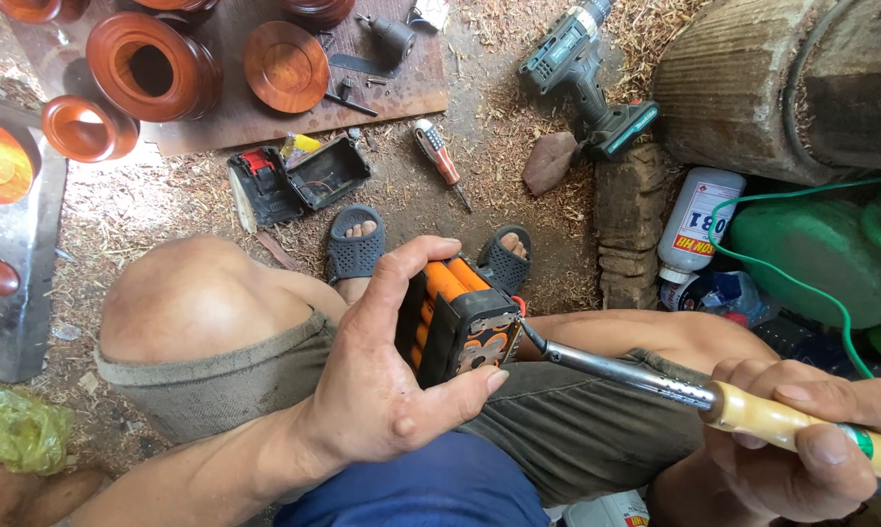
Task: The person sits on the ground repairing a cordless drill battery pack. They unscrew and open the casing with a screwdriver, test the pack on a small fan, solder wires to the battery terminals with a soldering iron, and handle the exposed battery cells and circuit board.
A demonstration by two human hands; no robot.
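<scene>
Head view, looking straight down past two bent knees. The left hand (382, 376) is wrapped around a battery pack (457, 322), thumb over the top, fingers curled under its near end, so the pack sits firmly gripped above the lap, between the knees. Orange cells show along its open side. The right hand (801, 439) is closed around the wooden handle of a soldering iron (636, 373), and the iron's metal tip touches the pack's right edge, by the circuit end.

On the ground beyond the sandalled feet: an opened black casing (299, 181) lying in two halves, a screwdriver (440, 156) just beside it, and a cordless drill (587, 73) farther right. Turned wooden bowls (153, 68) sit on a board at top left. A white bottle (699, 220) stands right, against a green tank (821, 249). Sawdust everywhere.
</scene>
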